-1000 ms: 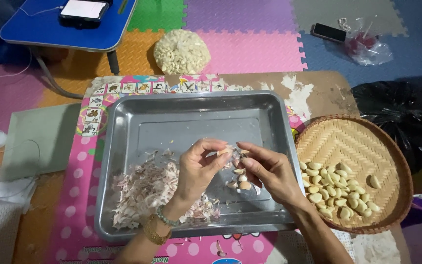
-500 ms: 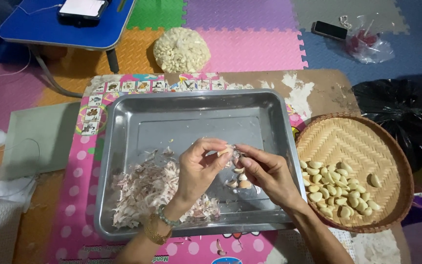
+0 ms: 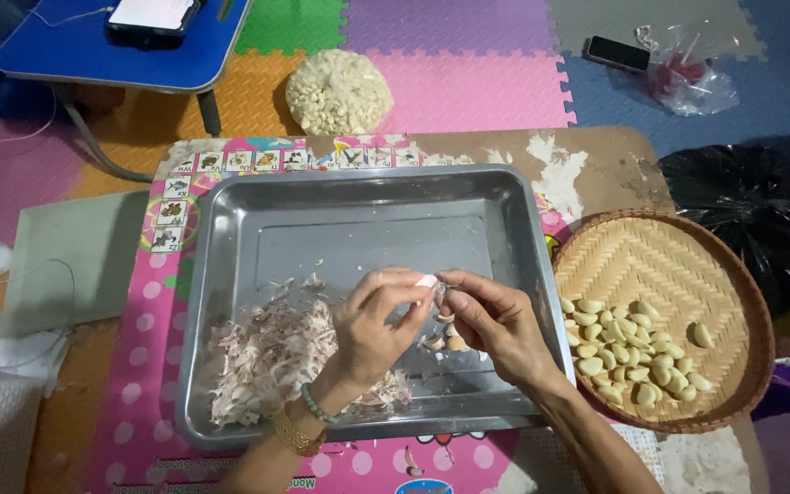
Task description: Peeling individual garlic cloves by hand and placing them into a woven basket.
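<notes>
Left hand and right hand pinch one garlic clove between fingertips above the steel tray, clove mostly hidden; loose cloves beneath partly obscured.

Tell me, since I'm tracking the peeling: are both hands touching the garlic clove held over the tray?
Touching. The head view shows the left hand and right hand both pinching the garlic clove above the metal tray.

Our left hand and right hand pinch garlic clove over steel tray; peels left, peeled cloves in woven basket.
</notes>
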